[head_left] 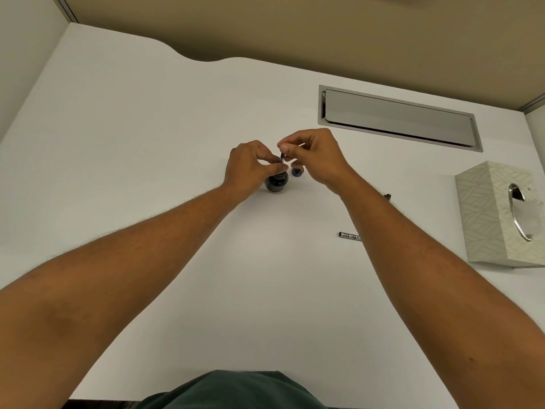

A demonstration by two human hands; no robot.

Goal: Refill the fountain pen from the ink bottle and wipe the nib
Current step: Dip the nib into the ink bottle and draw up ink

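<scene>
I have the pen (282, 158) standing nib-down in the ink bottle (276, 182) mid-bench (147, 143), my left hand (250, 166) pinching its lower part at the bottle's mouth and my right hand (315, 154) pinching its top end. This looks like the filling step; next I'd work the converter, lift out cleanly, then wipe. The cap (296, 172) lies beside the bottle, a barrel (349, 236) nearer me, tissues (498, 214) on the right.
</scene>
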